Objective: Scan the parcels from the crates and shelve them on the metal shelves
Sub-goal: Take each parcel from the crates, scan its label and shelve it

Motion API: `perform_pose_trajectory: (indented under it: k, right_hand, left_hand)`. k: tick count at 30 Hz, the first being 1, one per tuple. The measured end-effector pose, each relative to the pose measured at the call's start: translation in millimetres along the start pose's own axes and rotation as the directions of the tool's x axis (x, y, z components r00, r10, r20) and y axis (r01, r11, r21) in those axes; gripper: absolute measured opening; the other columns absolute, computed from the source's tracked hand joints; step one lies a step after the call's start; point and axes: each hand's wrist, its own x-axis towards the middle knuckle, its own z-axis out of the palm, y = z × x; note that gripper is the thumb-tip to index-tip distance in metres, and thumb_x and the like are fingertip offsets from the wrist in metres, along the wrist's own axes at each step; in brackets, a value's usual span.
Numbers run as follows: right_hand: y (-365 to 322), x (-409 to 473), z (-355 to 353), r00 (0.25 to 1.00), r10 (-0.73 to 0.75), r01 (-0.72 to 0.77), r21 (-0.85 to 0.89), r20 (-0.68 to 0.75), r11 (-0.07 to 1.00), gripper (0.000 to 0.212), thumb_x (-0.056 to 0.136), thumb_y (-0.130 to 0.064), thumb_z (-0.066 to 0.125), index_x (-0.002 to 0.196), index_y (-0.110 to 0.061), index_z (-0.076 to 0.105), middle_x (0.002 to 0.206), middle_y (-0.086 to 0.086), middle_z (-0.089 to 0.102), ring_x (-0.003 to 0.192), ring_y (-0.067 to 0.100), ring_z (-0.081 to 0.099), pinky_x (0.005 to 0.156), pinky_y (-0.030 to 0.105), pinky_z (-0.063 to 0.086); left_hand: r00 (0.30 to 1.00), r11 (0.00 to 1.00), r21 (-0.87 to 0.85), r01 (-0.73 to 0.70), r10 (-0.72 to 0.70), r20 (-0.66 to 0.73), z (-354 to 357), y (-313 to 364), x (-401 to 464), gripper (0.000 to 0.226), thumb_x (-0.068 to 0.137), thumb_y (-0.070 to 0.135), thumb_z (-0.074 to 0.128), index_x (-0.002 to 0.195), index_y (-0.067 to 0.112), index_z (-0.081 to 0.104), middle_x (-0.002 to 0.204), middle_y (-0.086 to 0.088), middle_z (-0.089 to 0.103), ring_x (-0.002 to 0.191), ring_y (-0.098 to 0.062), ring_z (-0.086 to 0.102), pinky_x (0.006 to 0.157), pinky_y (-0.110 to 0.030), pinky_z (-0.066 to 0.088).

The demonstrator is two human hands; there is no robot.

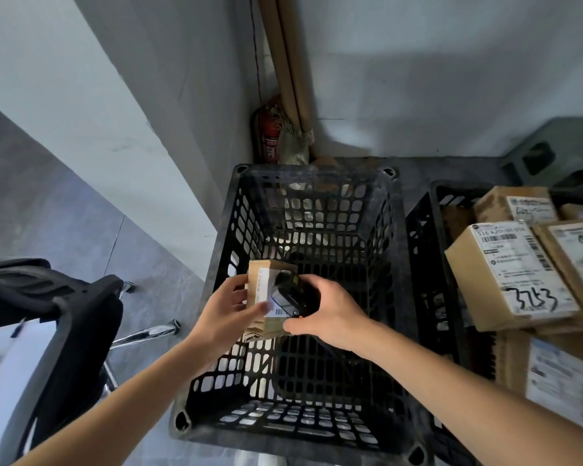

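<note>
The left hand [231,306] grips a small parcel [266,297] by its left edge, fingers curled round it and thumb on the face, holding it steady over the black crate [303,428]. The right hand [330,314] is wrapped round a black handheld scanner [288,295], its head laid close against the parcel's white label, probably so the barcode reads cleanly. Holding the parcel tilted, label up toward the scanner, appears to serve that same purpose.

The parcel is a brown cardboard box, slim, with a white label strip and a small barcode near the scanner's tip; its lower end looks creased. It hangs above the crate's open middle, and the crate looks otherwise bare inside.

Right of the crate, a second crate [421,250] holds several labelled cardboard boxes [509,277], 1 marked 3753 by hand. Left of the crate stands an office chair [64,317]. Behind the crate, a fire extinguisher [270,136] sits in the wall corner.
</note>
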Motion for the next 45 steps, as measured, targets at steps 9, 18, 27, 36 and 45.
perform_pose_trajectory:
  k: [9, 18, 27, 36, 45]
  right_hand:
    - [-6, -18, -13, 0.986, 0.046, -0.039, 0.048, -0.159, 0.998, 0.064, 0.068, -0.023, 0.088, 0.126, -0.031, 0.063, 0.109, -0.017, 0.068, 0.101, 0.0, 0.062, 0.081, 0.018, 0.049]
    - [-11, -53, -25, 0.967, 0.056, -0.031, 0.104, -0.247, 0.994, 0.062, 0.067, -0.024, 0.09, 0.124, -0.029, 0.066, 0.108, -0.016, 0.071, 0.101, 0.001, 0.065, 0.082, 0.02, 0.051]
    - [-18, -117, -48, 0.943, 0.002, 0.05, 0.147, -0.334, 0.988, 0.05, 0.071, -0.022, 0.09, 0.111, -0.036, 0.064, 0.109, -0.017, 0.07, 0.104, 0.002, 0.065, 0.079, 0.014, 0.047]
    - [-15, -218, -64, 0.915, -0.074, 0.104, 0.054, -0.397, 0.993, 0.058, 0.07, -0.028, 0.09, 0.121, -0.037, 0.064, 0.109, -0.021, 0.069, 0.101, -0.001, 0.064, 0.085, 0.018, 0.051]
    - [-4, -311, -61, 0.907, -0.05, 0.073, 0.039, -0.419, 0.997, 0.054, 0.072, -0.024, 0.089, 0.116, -0.037, 0.062, 0.109, -0.018, 0.069, 0.103, 0.001, 0.064, 0.09, 0.023, 0.055]
  left_hand:
    - [0.995, 0.996, 0.008, -0.087, 0.086, 0.05, -2, 19, -11, 0.034, 0.093, 0.012, 0.066, 0.121, 0.031, 0.061, 0.107, 0.004, 0.075, 0.091, -0.019, 0.076, 0.077, -0.035, 0.063]
    - [0.993, 0.992, 0.063, -0.109, 0.106, 0.044, 5, 37, -24, 0.029, 0.093, 0.026, 0.066, 0.121, 0.024, 0.06, 0.116, 0.0, 0.073, 0.095, -0.015, 0.075, 0.082, -0.04, 0.062]
    - [0.977, 0.963, 0.175, -0.204, 0.189, 0.102, 26, 68, -67, 0.043, 0.086, 0.019, 0.075, 0.126, 0.022, 0.06, 0.106, 0.002, 0.077, 0.094, -0.01, 0.074, 0.087, -0.039, 0.061]
    - [0.955, 0.948, 0.144, -0.284, 0.266, 0.131, 71, 84, -149, 0.082, 0.078, 0.001, 0.082, 0.131, 0.052, 0.045, 0.103, 0.0, 0.074, 0.082, -0.025, 0.076, 0.077, -0.044, 0.063]
    - [0.943, 0.95, 0.052, -0.307, 0.297, 0.15, 102, 90, -224, 0.036, 0.09, 0.01, 0.072, 0.116, 0.031, 0.061, 0.107, -0.008, 0.072, 0.084, -0.025, 0.077, 0.076, -0.048, 0.063]
